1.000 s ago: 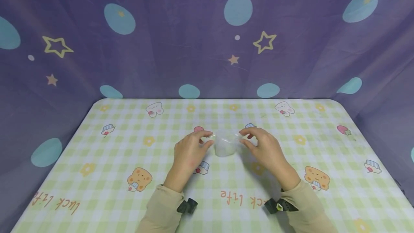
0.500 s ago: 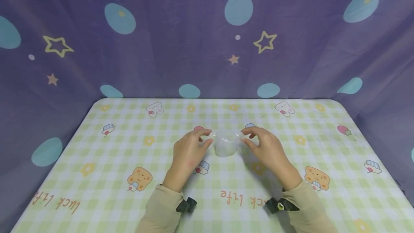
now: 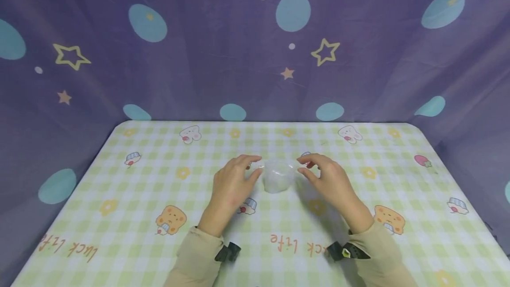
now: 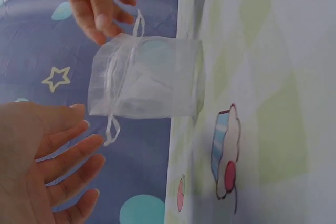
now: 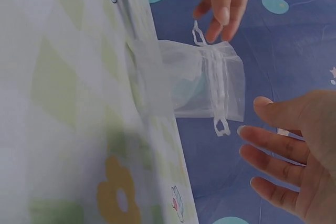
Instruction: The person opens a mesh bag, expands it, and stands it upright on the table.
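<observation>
A small sheer white drawstring pouch (image 3: 278, 178) stands upright on the table between the two hands. Its body looks puffed out, and a white cord (image 4: 111, 130) runs round it below the mouth, with a loop sticking out at each side. To the left of the pouch is the left hand (image 3: 231, 185), its fingers spread and its thumb apart from them, with nothing in its grasp. The right hand (image 3: 332, 187) mirrors it on the other side, fingers (image 5: 275, 142) relaxed and short of the cord loop. Both wrist views show the pouch upper edge beside the fingertips.
A green and white checked cloth (image 3: 151, 189) with cartoon prints covers the table. Behind it hangs a purple curtain (image 3: 199, 56) with stars and blue ovals. Each wrist wears a dark strap with a small camera, such as the left wrist camera (image 3: 228, 252).
Both hands have let go of the pouch's cord ends and drawn slightly outward, with fingers and thumbs parting. The pouch stays about where it was.
</observation>
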Tool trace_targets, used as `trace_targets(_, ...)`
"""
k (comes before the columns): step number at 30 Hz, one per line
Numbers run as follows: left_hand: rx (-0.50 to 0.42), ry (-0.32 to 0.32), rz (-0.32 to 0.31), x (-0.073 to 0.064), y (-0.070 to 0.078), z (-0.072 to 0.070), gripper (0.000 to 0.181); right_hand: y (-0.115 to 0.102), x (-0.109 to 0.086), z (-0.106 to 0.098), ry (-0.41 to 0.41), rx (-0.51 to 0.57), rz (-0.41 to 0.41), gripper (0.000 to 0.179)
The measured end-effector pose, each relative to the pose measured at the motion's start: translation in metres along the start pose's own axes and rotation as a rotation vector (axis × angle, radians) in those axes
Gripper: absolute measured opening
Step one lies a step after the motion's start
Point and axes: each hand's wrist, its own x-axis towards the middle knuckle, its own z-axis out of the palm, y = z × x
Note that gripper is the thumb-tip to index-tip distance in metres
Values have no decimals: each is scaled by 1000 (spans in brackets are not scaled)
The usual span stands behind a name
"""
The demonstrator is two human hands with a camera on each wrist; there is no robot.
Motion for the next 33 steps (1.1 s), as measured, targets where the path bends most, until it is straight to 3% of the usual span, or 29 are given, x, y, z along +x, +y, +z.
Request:
trace_targets(10, 31, 31, 65, 15, 7, 4, 27, -9, 21, 0, -62, -28, -19, 20)
trace_targets(14, 56, -7, 83, 27, 8, 5, 28, -6, 31, 1, -119, -29, -15, 18)
trace_targets(20, 132, -113, 83, 52, 17, 3, 27, -5, 47, -1, -242, -26, 20, 16)
trace_targets(24, 159, -229, 76, 65, 24, 1, 26, -8, 58, -4, -337, -40, 68, 17)
trace_targets(29, 164, -378, 79, 77, 31, 1, 23, -8, 65, -3, -454, -61, 144, 16)
trace_targets(33, 197, -461, 77, 82, 32, 1, 17, -6, 66, 0, -522, -87, 192, 10)
